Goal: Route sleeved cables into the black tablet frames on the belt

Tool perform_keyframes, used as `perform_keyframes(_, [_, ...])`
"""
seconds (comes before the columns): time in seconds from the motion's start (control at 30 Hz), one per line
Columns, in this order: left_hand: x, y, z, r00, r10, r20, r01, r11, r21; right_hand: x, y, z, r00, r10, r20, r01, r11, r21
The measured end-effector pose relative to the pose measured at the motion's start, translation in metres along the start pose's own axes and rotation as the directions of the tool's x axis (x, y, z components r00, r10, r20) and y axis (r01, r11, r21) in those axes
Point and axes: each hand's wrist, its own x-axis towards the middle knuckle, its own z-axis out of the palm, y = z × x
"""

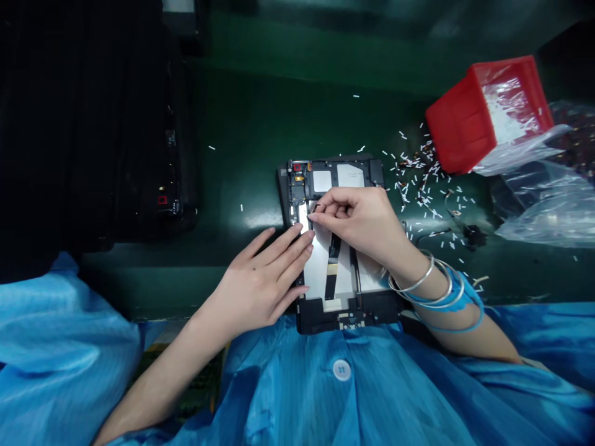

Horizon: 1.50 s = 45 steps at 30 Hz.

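Note:
An opened tablet chassis lies on the green work surface in front of me, its silver inner plate and black flex cables showing. My left hand rests flat on the chassis's left edge, fingers stretched out and together. My right hand hovers over the upper left of the chassis with its fingers pinched together at a small dark part near the flex cable; what the fingertips grip is too small to name. Silver bangles and a blue wrist strap ring my right wrist.
A red bin lined with clear plastic lies tipped at the right. Small white scraps litter the surface beside it. Clear plastic bags sit at the far right. A black stack fills the left. My blue smock covers the near edge.

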Motion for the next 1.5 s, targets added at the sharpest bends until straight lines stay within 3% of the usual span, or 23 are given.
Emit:
perform_keyframes(0.2, [0.000,-0.002,0.000,1.000,0.010,0.010,-0.010,1.000,0.000,0.001,-0.002,0.000,1.000,0.005,0.017,-0.004,0.999,-0.044])
perform_keyframes(0.4, [-0.001,-0.004,0.000,0.999,0.033,0.008,-0.033,0.999,0.012,0.002,0.000,-0.003,0.998,0.030,0.052,-0.033,0.998,0.051])
perform_keyframes(0.8, [0.001,-0.007,-0.002,0.999,0.048,0.013,-0.047,0.999,-0.013,0.001,-0.004,-0.002,1.000,-0.020,0.023,0.022,0.997,-0.068])
perform_keyframes(1.1, [0.003,-0.006,-0.002,0.999,0.029,0.016,-0.028,0.998,-0.055,0.005,-0.001,0.000,0.999,0.039,-0.008,-0.038,0.992,0.122])
perform_keyframes(1.37, [0.001,-0.006,-0.003,0.999,0.030,0.023,-0.028,0.998,-0.057,0.006,-0.001,0.002,0.999,0.035,-0.028,-0.035,0.999,0.000])
perform_keyframes(1.5, [0.012,-0.004,0.000,1.000,0.014,-0.020,-0.015,0.999,-0.032,0.008,-0.005,0.004,0.999,0.010,-0.032,-0.012,0.998,-0.057])
